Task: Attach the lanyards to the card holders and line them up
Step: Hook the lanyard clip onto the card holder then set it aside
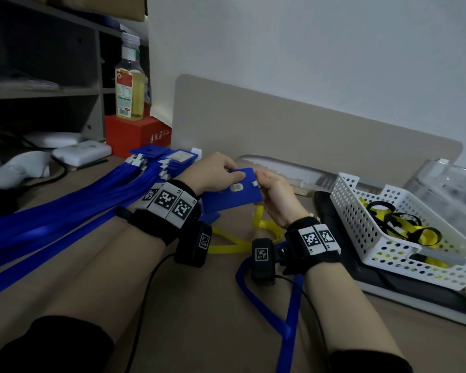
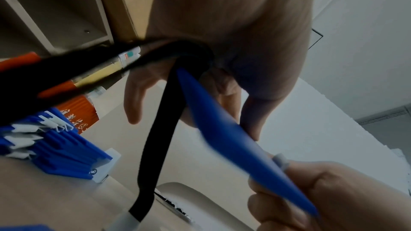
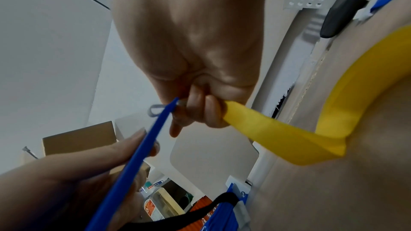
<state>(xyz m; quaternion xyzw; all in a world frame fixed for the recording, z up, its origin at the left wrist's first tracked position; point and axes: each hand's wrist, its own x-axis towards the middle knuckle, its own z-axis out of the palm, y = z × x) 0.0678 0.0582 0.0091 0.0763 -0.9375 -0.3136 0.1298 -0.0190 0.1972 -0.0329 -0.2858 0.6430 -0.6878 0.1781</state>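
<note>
Your left hand [image 1: 215,170] grips the blue card holder [image 1: 233,191] steady above the bench [image 1: 199,305], while your right hand [image 1: 276,199] pinches the yellow lanyard [image 1: 264,224] and its clip [image 1: 254,183] at the holder's edge, probably to hook it on.

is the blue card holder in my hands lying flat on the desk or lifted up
Lifted. Both the left hand and the right hand hold the blue card holder tilted above the desk.
</note>
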